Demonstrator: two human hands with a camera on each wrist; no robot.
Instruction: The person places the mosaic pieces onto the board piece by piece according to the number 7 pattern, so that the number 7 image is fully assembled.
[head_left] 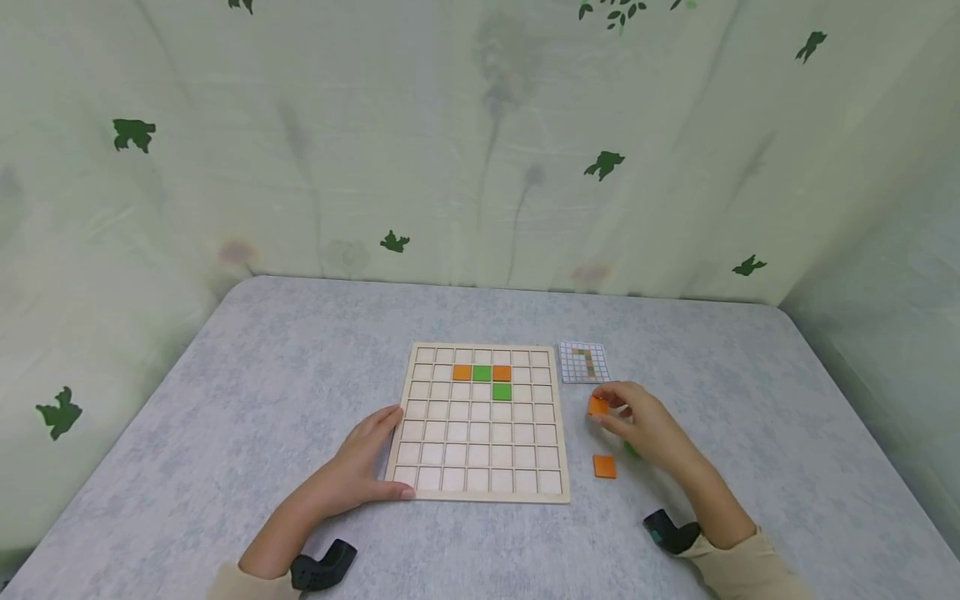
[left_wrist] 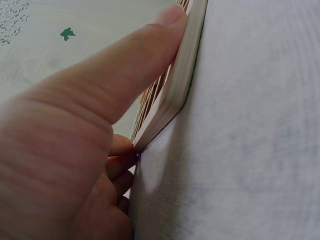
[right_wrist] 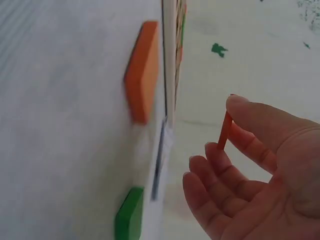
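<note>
Nearest the person, the left hand (head_left: 358, 468) is resting at the near left corner of the wooden board (head_left: 478, 433), its thumb lying on the near edge and its fingers spreading along the left side, seemingly steadying it. To the right of the board, a loose orange tile (head_left: 604, 466) is lying on the table (head_left: 225, 433), and a loose green tile (head_left: 632, 450) is partly hiding under the right hand (head_left: 643, 427). That hand is pinching the held tile (head_left: 597, 405), an orange one, between thumb and fingertips, above the table and just beside the board. Farther off, a row of three tiles (head_left: 482, 373) is sitting in the grid, with a single green tile (head_left: 502, 392) adjoining its right end on the near side; the pattern card (head_left: 585, 363) is lying beyond the right hand. The person is probably copying the card, and the next move would be calling for laying the held tile flat in a cell, likely nearer than that green. Being square, it is showing no distinct long axis or pointing end; the right wrist view is showing it edge-on, leaning slightly.
</note>
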